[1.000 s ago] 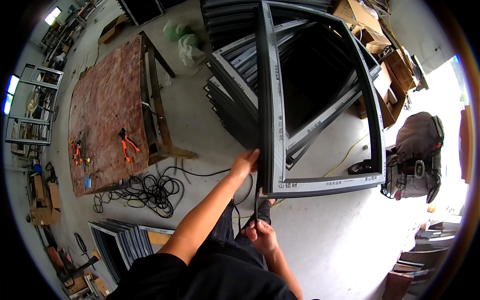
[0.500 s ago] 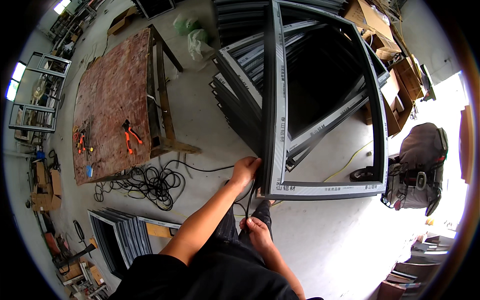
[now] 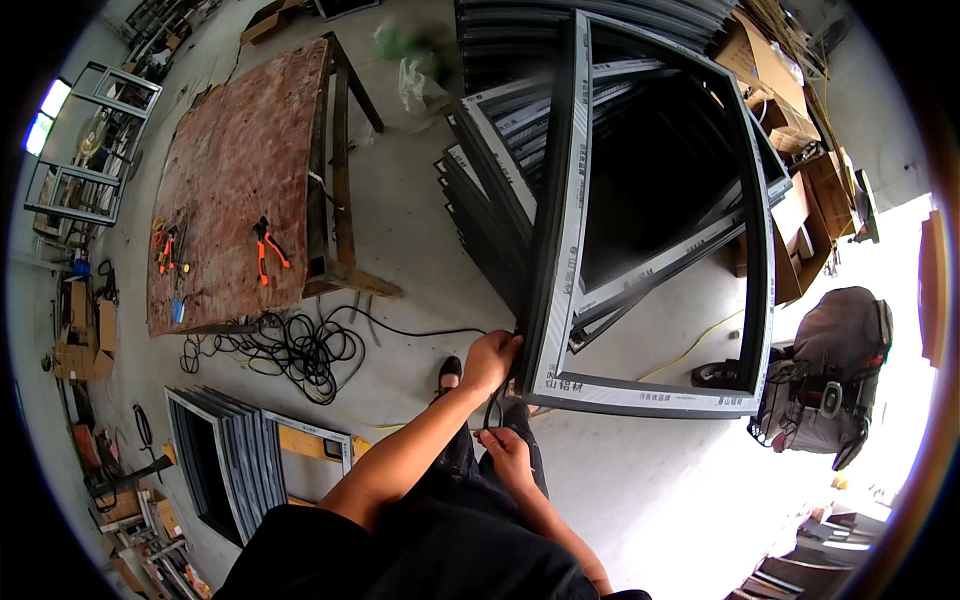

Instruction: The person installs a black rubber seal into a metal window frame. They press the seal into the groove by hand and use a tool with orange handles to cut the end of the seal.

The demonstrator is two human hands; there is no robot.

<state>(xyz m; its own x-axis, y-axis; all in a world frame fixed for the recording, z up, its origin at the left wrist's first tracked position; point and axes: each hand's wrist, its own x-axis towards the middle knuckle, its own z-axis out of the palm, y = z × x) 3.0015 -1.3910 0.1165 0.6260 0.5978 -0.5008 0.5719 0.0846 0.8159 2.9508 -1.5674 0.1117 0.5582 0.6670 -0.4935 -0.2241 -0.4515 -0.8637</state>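
Observation:
A dark window frame (image 3: 655, 401) with printed film on its faces stands tilted before me, stacked over other frames. My left hand (image 3: 492, 362) is closed at its left side near the bottom corner, its fingertips pressing a thin black sealing strip (image 3: 410, 333) against the edge. Below it, my right hand (image 3: 507, 455) pinches the same strip, with a short loop between the hands. The strip runs left across the floor to a loose coil (image 3: 300, 350). The fingers hide where strip and frame meet.
A worn reddish worktable (image 3: 235, 190) at the left bears orange-handled pliers (image 3: 268, 250) and small tools. More frames (image 3: 225, 460) lean at the lower left. A black padded chair (image 3: 835, 370) stands at the right; cardboard boxes (image 3: 770, 75) lie behind. A yellow cord (image 3: 690, 347) crosses the floor.
My left hand has slid down the frame's side toward the bottom corner. My right hand has come nearer to it, and the strip between them hangs in a shorter loop. The view has shifted slightly.

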